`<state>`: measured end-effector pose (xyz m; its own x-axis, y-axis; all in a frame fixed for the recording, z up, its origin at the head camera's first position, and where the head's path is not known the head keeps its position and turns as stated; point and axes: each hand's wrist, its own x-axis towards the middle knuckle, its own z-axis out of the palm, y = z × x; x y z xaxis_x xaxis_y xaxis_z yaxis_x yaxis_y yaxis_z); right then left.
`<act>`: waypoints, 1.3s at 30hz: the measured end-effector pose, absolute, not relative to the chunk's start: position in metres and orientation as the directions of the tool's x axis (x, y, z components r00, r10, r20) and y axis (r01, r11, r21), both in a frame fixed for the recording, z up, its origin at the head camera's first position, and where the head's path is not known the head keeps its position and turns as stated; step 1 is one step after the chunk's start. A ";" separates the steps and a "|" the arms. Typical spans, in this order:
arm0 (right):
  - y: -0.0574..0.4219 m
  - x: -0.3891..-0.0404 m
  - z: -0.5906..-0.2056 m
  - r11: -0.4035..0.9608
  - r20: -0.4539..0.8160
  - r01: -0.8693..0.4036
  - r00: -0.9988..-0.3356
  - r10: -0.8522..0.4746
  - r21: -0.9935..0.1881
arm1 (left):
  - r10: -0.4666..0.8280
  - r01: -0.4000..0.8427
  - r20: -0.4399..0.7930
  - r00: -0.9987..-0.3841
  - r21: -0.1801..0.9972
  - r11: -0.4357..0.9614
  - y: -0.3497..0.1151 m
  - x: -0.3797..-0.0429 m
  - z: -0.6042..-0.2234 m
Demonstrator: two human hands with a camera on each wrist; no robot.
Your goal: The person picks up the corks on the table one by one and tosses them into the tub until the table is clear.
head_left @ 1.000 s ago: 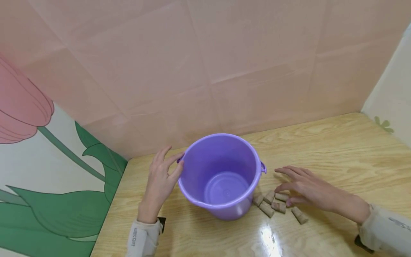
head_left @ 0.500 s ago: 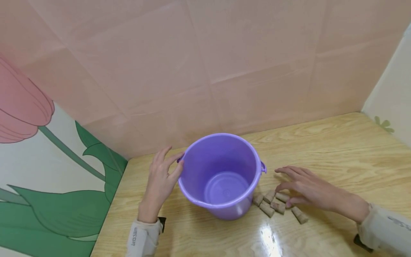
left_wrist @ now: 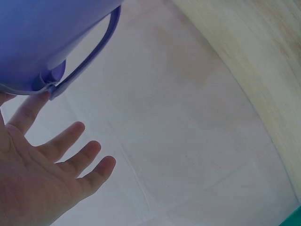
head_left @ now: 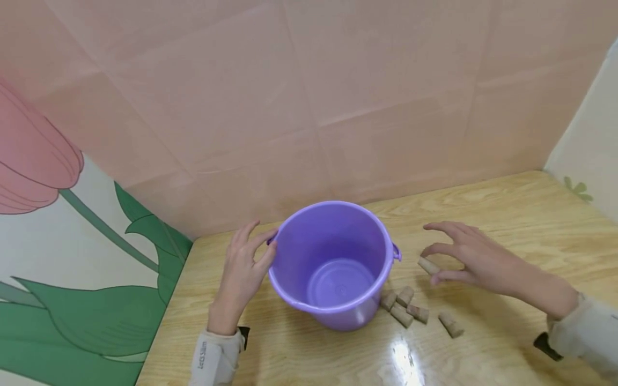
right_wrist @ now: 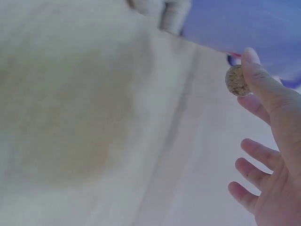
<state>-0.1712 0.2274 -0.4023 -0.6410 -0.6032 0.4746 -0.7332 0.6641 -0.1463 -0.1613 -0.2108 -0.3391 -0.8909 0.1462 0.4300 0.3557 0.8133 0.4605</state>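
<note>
A purple plastic bucket [head_left: 333, 257] stands upright on the table, its mouth tilted toward the head camera and nothing inside it. My left hand [head_left: 241, 265] pinches its rim at the left, thumb and index finger beside the handle joint. In the left wrist view the handle [left_wrist: 94, 56] hangs down the bucket's side, and the other fingers [left_wrist: 77, 160] are spread. To the right of the bucket, my right hand [head_left: 475, 260] pinches a cork [head_left: 428, 266] between thumb and index finger. The right wrist view shows the round end of that cork [right_wrist: 236, 81].
Several more corks [head_left: 401, 315] lie close together on the wooden table [head_left: 521, 225] by the bucket's right side, with another cork [head_left: 450, 324] a little apart. A pink sheet [head_left: 309, 96] hangs behind. At the left is a wall with a painted tulip [head_left: 38, 155].
My right hand has picked a cork from the group and raised it up and to the right. The left hand and bucket have stayed in place.
</note>
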 end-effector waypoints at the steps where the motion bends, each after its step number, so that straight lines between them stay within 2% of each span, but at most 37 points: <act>1: 0.228 -0.172 -0.398 0.670 0.484 -0.728 -0.643 -0.593 -0.147 | 0.146 0.354 0.428 -0.892 0.460 0.814 -0.211 -0.161 -0.339; 5: 0.227 -0.177 -0.381 0.661 0.564 -0.738 -0.607 -0.560 -0.139 | 0.142 0.346 0.421 -0.896 0.463 0.816 -0.210 -0.161 -0.339; 9: 0.223 -0.180 -0.365 0.634 0.660 -0.764 -0.538 -0.524 -0.120 | 0.131 0.332 0.409 -0.903 0.471 0.817 -0.209 -0.161 -0.338; 15: 0.207 -0.176 -0.344 0.632 0.742 -0.764 -0.496 -0.450 -0.127 | 0.124 0.316 0.385 -0.915 0.490 0.813 -0.210 -0.161 -0.338; 22: 0.183 -0.173 -0.332 0.576 0.837 -0.812 -0.376 -0.398 -0.091 | 0.138 0.337 0.392 -0.909 0.500 0.798 -0.211 -0.162 -0.339; 25: 0.175 -0.171 -0.329 0.568 0.829 -0.818 -0.382 -0.408 -0.097 | 0.146 0.356 0.411 -0.900 0.499 0.790 -0.211 -0.162 -0.340; 33: 0.160 -0.168 -0.328 0.558 0.763 -0.812 -0.467 -0.446 -0.171 | 0.158 0.376 0.422 -0.893 0.505 0.777 -0.211 -0.162 -0.340; 39: 0.146 -0.167 -0.328 0.538 0.737 -0.821 -0.481 -0.475 -0.189 | 0.140 0.345 0.388 -0.911 0.528 0.776 -0.211 -0.161 -0.339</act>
<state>-0.1671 0.1464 -0.3277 -0.4806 -0.4749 0.7372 -0.8214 0.5381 -0.1888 -0.1608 -0.2111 -0.3388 -0.9109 0.1405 0.3880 0.3446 0.7760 0.5282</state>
